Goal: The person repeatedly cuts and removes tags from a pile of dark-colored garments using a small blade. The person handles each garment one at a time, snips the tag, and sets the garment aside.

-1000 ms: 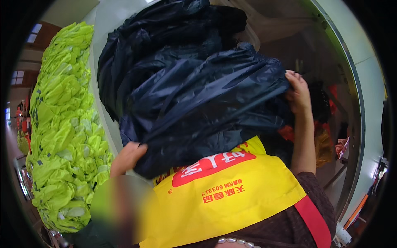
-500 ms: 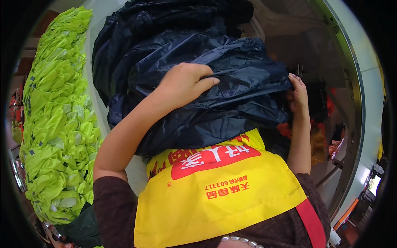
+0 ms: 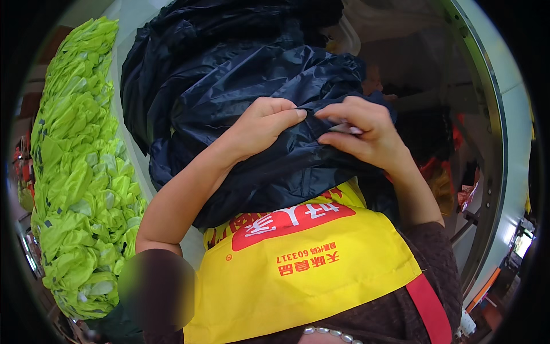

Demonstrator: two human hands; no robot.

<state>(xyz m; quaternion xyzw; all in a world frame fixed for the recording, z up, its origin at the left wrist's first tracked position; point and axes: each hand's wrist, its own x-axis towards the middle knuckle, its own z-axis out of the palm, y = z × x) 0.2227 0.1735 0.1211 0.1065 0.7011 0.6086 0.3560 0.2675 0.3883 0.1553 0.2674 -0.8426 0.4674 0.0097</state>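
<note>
Glossy dark navy fabric (image 3: pixel 229 86), apparently a thin garment, lies heaped and wrinkled before me. My left hand (image 3: pixel 260 129) pinches a fold of it between thumb and forefinger near the middle. Close on its right, my right hand (image 3: pixel 369 129) is curled round a small pair of thread snips (image 3: pixel 344 129), with part of the metal showing between thumb and fingers. The snips' tips lie at the cloth just beside my left fingertips. The rest of the tool is hidden by the hand.
A long pile of bright yellow-green garments (image 3: pixel 80 189) runs along the left, beside a pale table edge (image 3: pixel 130 137). My yellow apron (image 3: pixel 303 286) lies below the cloth. On the right stands a metal-edged frame (image 3: pixel 495 126), with red and orange pieces (image 3: pixel 438 175) beneath.
My right hand has moved left from the fabric's right edge to beside my left hand, bringing the snips along. My left hand keeps its pinch on the fabric.
</note>
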